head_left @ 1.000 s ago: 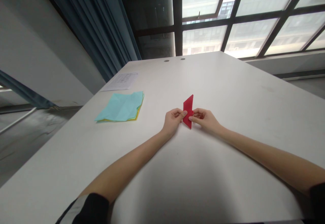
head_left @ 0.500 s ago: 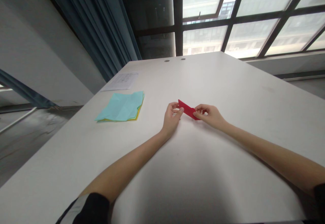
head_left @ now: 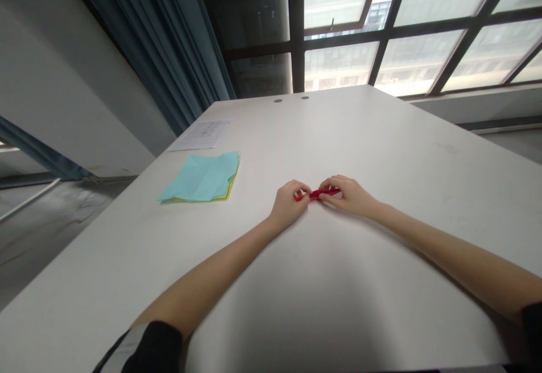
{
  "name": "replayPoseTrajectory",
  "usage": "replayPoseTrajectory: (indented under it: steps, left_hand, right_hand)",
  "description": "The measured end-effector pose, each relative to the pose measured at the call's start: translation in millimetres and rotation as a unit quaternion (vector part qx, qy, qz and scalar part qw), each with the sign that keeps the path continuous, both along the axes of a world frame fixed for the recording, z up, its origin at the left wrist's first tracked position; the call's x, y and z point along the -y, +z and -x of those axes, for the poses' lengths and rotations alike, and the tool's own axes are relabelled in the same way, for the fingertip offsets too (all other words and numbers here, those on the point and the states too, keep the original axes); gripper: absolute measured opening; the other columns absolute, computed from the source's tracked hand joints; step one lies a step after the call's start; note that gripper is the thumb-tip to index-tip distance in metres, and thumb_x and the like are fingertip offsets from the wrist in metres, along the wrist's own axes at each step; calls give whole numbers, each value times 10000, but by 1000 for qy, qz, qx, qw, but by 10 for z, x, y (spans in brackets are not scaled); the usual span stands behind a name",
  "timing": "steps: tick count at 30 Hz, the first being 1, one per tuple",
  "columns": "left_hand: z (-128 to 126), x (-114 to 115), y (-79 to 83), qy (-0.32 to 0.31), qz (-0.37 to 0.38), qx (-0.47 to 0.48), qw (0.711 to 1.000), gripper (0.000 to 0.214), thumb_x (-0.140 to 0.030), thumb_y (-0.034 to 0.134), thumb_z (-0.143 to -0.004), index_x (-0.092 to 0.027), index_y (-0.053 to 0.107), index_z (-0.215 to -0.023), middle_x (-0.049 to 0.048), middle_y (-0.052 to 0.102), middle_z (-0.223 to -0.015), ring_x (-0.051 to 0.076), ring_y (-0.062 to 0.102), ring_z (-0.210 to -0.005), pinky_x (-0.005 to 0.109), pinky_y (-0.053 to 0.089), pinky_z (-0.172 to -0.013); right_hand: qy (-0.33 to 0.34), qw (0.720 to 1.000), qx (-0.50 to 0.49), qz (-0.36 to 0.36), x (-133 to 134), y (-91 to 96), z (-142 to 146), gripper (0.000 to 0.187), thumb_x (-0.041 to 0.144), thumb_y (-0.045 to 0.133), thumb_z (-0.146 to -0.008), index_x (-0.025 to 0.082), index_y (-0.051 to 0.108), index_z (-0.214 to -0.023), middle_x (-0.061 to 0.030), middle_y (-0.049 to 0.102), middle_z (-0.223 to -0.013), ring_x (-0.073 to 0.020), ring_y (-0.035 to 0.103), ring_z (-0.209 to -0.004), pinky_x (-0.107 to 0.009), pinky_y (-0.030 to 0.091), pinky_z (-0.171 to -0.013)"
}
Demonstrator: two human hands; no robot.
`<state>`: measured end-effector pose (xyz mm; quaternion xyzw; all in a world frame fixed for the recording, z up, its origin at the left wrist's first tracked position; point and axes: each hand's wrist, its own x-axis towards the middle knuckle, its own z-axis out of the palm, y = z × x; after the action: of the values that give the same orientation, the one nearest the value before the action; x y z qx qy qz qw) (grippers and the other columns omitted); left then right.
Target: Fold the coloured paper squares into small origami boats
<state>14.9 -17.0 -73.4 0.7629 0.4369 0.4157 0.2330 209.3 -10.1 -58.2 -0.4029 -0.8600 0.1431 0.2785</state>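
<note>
A small red folded paper (head_left: 315,195) is held low over the middle of the white table (head_left: 313,282). My left hand (head_left: 291,199) pinches its left end between thumb and fingers. On its right end my right hand (head_left: 345,193) has a similar pinch, the thumb in front and the fingers curled behind. The paper looks narrow from here, and my fingers hide parts of both ends.
To the left lies a stack of light blue and yellow paper sheets (head_left: 203,176). Behind it is a printed white sheet (head_left: 203,135) near the table's left edge. A blue curtain (head_left: 169,51) hangs beyond, beside large windows.
The red paper was tilted with its broad face showing; now it lies nearly level and looks narrower. Both hands have lowered slightly, and my left hand has closed in toward the right.
</note>
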Motion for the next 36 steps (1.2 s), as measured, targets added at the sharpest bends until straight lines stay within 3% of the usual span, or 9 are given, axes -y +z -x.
replayPoseTrajectory:
  steps: [8,14,19,29,36]
  left_hand:
    - [3,5,15,16,38,-13,999,205,-105,512,-700,-187,670,-801,19,660,-798,130,570,-723,253,451,-701]
    - [6,9,12,-11,61,-34,998,231,-165,556,-714,-188,667,-916,34,673,-900,157,597,-834,265,447,-774]
    - [4,28,35,-49,73,-56,995,245,-244,601,-714,-181,666,-942,48,670,-929,171,596,-850,273,438,-784]
    - [4,21,-3,-60,27,-86,994,334,-409,637,-705,-175,668,-942,67,661,-898,183,571,-819,297,426,-765]
    - [5,35,17,-53,12,-112,992,333,-428,639,-701,-189,670,-931,44,665,-884,170,571,-807,287,435,-755]
  right_hand:
    - [22,1000,3,16,17,33,-12,199,289,540,-774,197,605,-938,-58,633,-872,-174,579,-777,-305,444,-724]
    - [2,999,22,31,9,28,7,213,227,533,-742,197,647,-920,-61,625,-945,-175,595,-799,-298,456,-757]
    - [-30,994,99,17,7,7,15,208,285,568,-709,207,683,-864,-72,608,-1030,-217,577,-864,-340,440,-786]
    - [-34,987,159,-14,49,28,30,232,337,577,-719,239,686,-899,-61,600,-1064,-249,508,-925,-390,397,-796]
    - [-38,985,166,10,34,11,52,175,310,562,-739,220,688,-820,-51,627,-983,-235,498,-918,-362,398,-784]
